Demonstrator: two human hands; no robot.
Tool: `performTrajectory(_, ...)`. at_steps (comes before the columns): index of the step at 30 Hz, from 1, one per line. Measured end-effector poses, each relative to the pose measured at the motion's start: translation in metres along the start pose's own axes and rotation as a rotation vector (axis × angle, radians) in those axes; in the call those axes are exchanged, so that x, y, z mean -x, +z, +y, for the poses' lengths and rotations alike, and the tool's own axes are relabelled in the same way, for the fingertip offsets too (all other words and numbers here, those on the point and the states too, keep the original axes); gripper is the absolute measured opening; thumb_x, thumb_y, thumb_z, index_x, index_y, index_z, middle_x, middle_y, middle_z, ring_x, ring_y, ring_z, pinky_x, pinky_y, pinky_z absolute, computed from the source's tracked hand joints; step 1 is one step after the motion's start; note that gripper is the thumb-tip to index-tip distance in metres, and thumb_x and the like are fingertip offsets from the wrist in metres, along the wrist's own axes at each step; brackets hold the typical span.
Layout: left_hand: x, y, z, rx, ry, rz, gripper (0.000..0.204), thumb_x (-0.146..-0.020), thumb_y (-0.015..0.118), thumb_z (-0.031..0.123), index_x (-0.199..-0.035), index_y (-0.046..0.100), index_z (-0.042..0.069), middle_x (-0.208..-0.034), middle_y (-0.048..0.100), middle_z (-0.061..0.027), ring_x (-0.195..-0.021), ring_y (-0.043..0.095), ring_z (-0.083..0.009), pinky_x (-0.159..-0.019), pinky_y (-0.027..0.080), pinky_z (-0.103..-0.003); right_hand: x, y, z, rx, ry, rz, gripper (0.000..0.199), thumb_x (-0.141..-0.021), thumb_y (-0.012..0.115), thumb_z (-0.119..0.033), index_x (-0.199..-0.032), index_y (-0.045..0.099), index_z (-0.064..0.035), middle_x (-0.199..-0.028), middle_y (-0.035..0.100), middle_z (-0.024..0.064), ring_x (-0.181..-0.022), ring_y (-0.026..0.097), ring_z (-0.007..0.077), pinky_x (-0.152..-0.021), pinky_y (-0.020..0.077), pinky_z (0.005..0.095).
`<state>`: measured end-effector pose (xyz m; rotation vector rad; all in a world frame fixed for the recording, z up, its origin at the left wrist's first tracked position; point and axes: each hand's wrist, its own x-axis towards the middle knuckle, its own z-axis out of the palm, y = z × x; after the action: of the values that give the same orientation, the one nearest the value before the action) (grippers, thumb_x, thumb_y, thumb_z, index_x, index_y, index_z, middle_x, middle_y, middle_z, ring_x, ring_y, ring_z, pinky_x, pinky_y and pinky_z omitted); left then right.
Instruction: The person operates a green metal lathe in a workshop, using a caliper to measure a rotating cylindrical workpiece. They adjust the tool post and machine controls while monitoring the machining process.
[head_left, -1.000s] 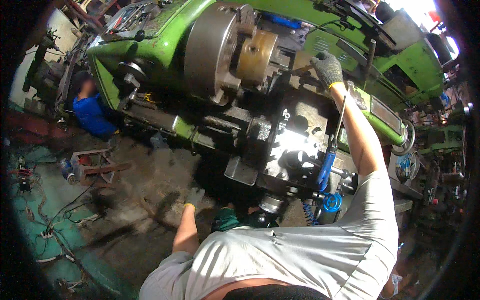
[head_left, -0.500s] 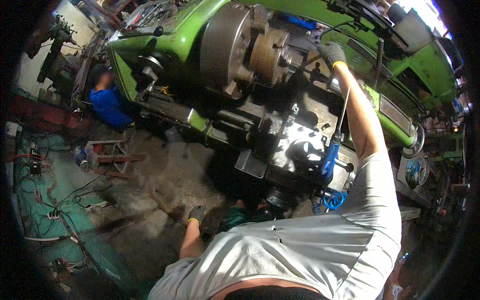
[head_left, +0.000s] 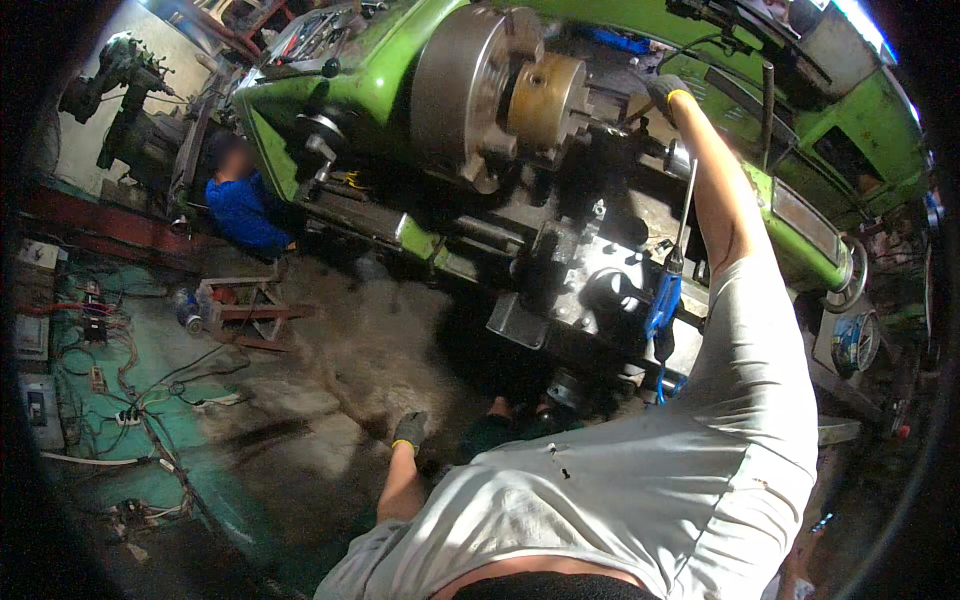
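Note:
A large lathe chuck (head_left: 465, 95) grips a round, brownish metal workpiece (head_left: 546, 100). My right hand (head_left: 662, 94), in a dark grey glove with a yellow cuff, reaches over the lathe to the right of the workpiece. Its fingers look curled, but shadow hides what is in them. Low at my side hangs my left hand (head_left: 410, 428), gloved alike, its fingers loosely extended and holding nothing. A blue air blow gun (head_left: 663, 305) with a long thin nozzle stands upright beside the tool post (head_left: 600, 285), below my right forearm.
The green lathe (head_left: 370, 75) spans the upper view, with a handwheel (head_left: 852, 275) at its right end. Another person in blue (head_left: 245, 210) is low at far left. A metal frame (head_left: 250, 310) and loose cables (head_left: 130, 410) lie on the floor.
The whole view has shifted slightly, so the lathe sits a little further right. My right hand stays behind the workpiece, now darker in shadow. My left hand still hangs low.

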<state>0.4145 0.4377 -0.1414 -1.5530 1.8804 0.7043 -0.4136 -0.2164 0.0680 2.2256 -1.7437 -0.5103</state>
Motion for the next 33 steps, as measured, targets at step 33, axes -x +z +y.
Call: performTrajectory(33,-0.009,-0.011,0.016,0.983,-0.455,0.008,0.055,-0.097,0.060,0.049,-0.124,0.070,0.003,-0.089,0.073,-0.0160,-0.070,0.067,-0.0278,-0.065,0.054,-0.045,0.256,-0.112,-0.153,-0.368,0.050,0.650,0.064,-0.076,0.075,-0.016,-0.138,0.060,-0.0136,-0.104,0.068,0.0150,-0.088,0.068,0.0370,-0.074,0.0548,0.0475)
